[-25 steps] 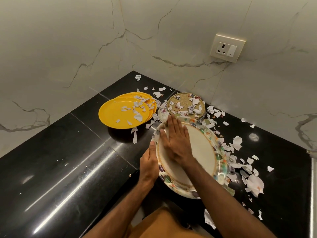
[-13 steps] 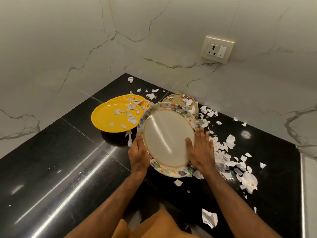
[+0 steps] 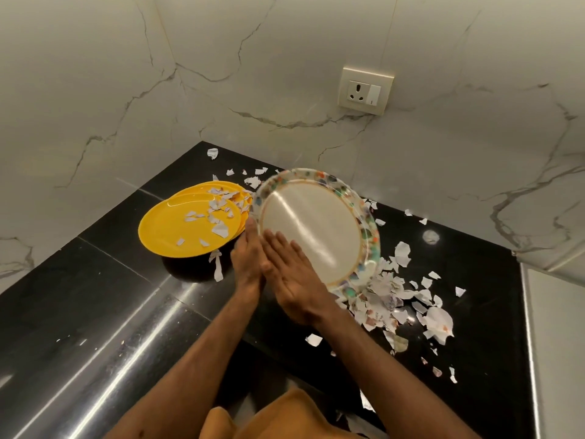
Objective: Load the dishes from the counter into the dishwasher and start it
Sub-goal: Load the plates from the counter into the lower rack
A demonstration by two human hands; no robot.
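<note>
Open counter left; yellow plates, paper scraps ahead.

Floral-rimmed white plate tilted up, yellow plates stacked flat beside it

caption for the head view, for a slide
Left hand holds a tilted floral-rimmed plate, right hand flat on it, over scattered paper scraps.

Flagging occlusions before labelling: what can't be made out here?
Head view:
- Dishwasher: out of frame.
- Left hand: fingers behind the floral plate, grip unconfirmed.
- Yellow plates: count unclear, stacked under paper scraps.
- Counter behind the tilted plate: hidden.
- Scrap print: too small.
</note>
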